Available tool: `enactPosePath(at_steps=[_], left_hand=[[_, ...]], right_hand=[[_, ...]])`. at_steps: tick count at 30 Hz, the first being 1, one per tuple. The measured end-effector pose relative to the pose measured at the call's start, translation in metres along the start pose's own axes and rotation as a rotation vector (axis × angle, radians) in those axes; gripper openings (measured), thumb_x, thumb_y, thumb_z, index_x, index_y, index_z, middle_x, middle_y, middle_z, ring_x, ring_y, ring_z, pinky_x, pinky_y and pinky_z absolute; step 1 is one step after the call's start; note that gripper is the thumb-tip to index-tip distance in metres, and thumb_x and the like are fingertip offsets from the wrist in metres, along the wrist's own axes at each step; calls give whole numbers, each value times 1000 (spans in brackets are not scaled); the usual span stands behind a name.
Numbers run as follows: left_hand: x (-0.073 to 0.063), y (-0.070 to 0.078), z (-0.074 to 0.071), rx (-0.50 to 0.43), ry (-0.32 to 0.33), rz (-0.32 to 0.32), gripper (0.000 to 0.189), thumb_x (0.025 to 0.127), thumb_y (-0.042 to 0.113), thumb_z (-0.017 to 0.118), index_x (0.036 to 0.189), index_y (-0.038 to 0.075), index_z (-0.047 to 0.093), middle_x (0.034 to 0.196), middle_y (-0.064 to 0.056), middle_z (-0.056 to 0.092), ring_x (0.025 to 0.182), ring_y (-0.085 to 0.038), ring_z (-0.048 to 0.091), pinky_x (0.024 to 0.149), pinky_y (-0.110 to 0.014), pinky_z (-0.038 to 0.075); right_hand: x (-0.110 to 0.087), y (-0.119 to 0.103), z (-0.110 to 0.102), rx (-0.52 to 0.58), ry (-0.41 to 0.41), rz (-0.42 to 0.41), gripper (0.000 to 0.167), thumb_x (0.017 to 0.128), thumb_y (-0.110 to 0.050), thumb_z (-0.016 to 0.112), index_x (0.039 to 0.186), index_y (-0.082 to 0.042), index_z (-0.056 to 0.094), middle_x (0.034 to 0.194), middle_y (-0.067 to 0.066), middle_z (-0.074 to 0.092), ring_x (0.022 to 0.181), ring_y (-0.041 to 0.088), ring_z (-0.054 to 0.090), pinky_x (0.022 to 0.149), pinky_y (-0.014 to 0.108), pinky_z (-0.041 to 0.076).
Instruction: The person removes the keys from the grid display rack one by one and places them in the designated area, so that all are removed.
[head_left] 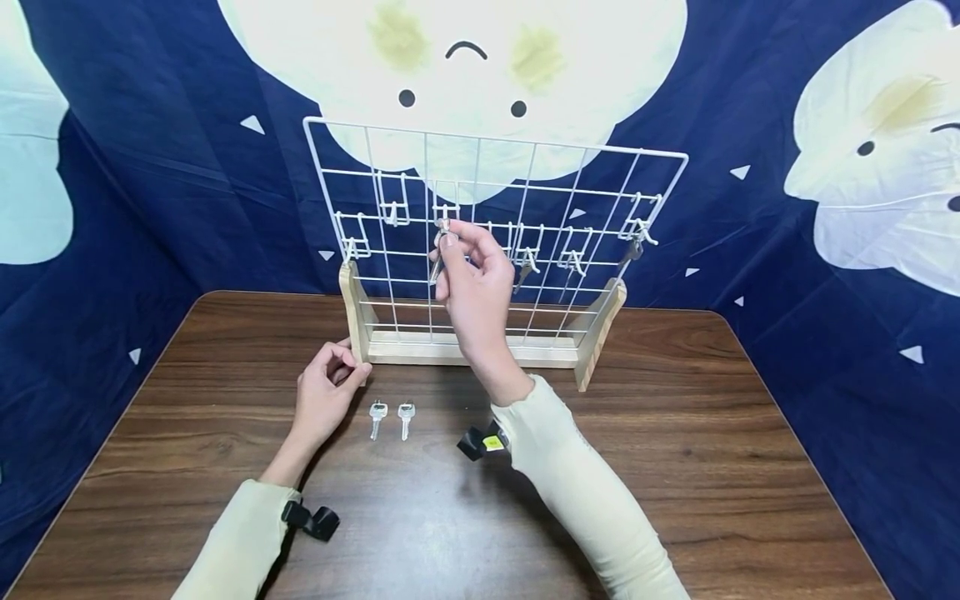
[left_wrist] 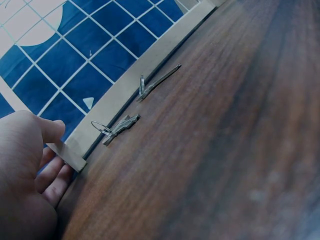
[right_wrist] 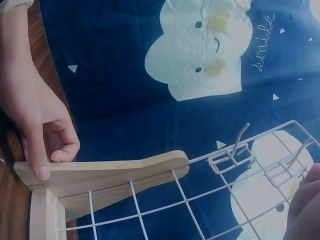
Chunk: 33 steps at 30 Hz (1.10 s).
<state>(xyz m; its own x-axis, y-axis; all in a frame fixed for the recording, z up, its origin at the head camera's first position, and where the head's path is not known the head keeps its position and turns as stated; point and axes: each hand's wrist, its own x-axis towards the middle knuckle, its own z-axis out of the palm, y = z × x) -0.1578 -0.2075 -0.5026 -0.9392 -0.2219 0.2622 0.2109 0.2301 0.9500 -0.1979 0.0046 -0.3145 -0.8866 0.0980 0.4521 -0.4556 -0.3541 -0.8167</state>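
Observation:
A white wire grid rack stands upright in a wooden base. My left hand pinches the base's left wooden foot, thumb on one side and fingers on the other, as the left wrist view also shows. With my right hand I pinch a metal key, its shaft pointing down, just in front of a white hook. Whether its ring touches the hook is hidden by the fingers. Two silver keys with rings, a left key and a right key, lie before the base.
More white hooks hang on the grid, among them a far-left hook and an upper hook. Keys hang toward the right, such as one dark key. A brown wooden table lies below; blue cloth surrounds it.

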Motion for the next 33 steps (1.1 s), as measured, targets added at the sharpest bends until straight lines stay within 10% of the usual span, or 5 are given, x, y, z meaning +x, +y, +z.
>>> enactPosePath(at_steps=[33], left_hand=[[0,1,1,17,-2,-11,23,99,-7,78,100,-8,55,151,-29,64,114,9,64,99,-10,57]], right_hand=[[-17,-13,-7,36,-31,26,11,104,3,64,111,10,69,81,0,72,48,4,53,38,14,36]])
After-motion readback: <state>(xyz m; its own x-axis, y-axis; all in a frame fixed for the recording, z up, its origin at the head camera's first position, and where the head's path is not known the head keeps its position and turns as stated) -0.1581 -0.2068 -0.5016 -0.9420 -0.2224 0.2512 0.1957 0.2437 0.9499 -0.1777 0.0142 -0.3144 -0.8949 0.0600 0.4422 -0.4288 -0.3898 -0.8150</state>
